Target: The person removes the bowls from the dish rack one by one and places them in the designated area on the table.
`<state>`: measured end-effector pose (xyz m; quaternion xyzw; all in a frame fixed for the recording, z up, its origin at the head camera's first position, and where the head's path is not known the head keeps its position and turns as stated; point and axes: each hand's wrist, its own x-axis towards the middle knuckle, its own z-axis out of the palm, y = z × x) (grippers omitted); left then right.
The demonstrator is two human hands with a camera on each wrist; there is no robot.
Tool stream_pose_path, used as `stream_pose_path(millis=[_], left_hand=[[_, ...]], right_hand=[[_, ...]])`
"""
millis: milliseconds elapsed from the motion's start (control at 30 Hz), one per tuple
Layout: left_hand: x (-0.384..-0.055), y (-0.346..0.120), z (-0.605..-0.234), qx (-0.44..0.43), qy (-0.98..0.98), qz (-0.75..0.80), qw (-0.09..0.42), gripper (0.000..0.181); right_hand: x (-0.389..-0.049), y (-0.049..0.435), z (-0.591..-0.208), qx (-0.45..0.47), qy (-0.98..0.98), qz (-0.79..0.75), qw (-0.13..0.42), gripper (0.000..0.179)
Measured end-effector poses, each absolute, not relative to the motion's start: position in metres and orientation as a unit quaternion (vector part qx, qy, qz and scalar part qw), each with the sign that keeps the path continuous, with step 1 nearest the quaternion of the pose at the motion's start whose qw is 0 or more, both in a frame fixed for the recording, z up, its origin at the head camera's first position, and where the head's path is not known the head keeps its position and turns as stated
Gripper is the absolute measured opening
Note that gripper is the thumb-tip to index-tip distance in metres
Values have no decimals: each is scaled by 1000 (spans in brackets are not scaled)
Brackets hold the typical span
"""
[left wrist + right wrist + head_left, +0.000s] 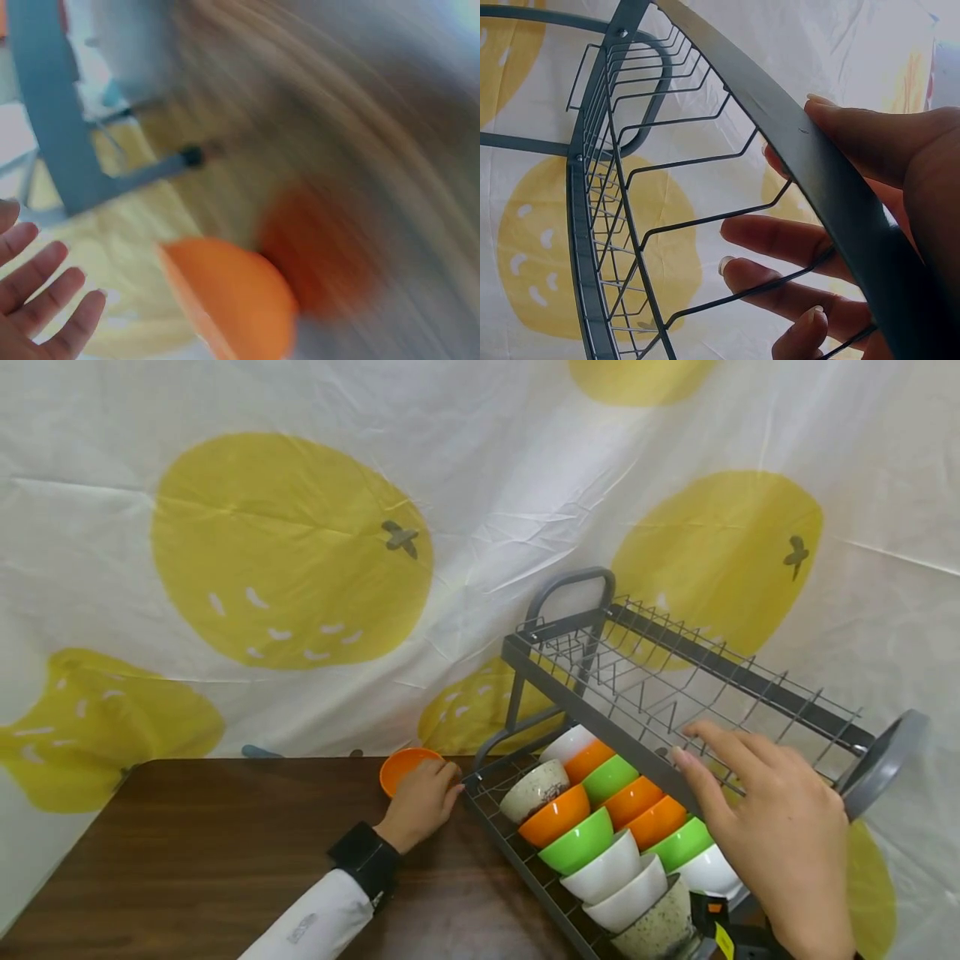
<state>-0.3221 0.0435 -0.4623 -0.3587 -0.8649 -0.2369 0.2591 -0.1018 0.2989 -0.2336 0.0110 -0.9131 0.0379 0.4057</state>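
An orange bowl is on the brown table at the far edge, left of a grey two-tier dish rack. My left hand is beside this bowl and by the rack's lower left corner. In the left wrist view, the left fingers are spread and apart from the bowl. My right hand lies over the upper tier's front rail. Its fingers reach past the rail among the wires, loosely bent; whether they touch the metal is unclear.
Several bowls fill the lower tier in rows, tilted against each other: orange, green, white and speckled. The upper tier shows bare wire. Behind the table hangs a fruit-printed cloth.
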Motion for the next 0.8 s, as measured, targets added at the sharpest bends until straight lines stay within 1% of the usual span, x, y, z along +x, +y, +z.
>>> stream_pose_path(millis=[167,333,500,567,633,800], left_hand=[[-310,75,-445,-362,-853,-314,207,16],[-302,94,-438,-349,-846,-372,153,16],[-297,108,-437,-337,-824,-447,87,19],[-297,112,-438,-337,-816,-464,74,19],[-296,115,-439,-338,-805,-486,50,18],[-293,118,-440,-323,-761,-563,-29,20]], right_hand=[[-102,299,-232,16,-913,38,406,35],[-104,297,-233,13,-917,44,396,35],[-103,297,-234,15,-914,34,405,34],[-102,298,-234,15,-913,31,407,34],[-102,299,-234,14,-913,30,407,35],[-103,299,-234,13,-913,33,407,35]])
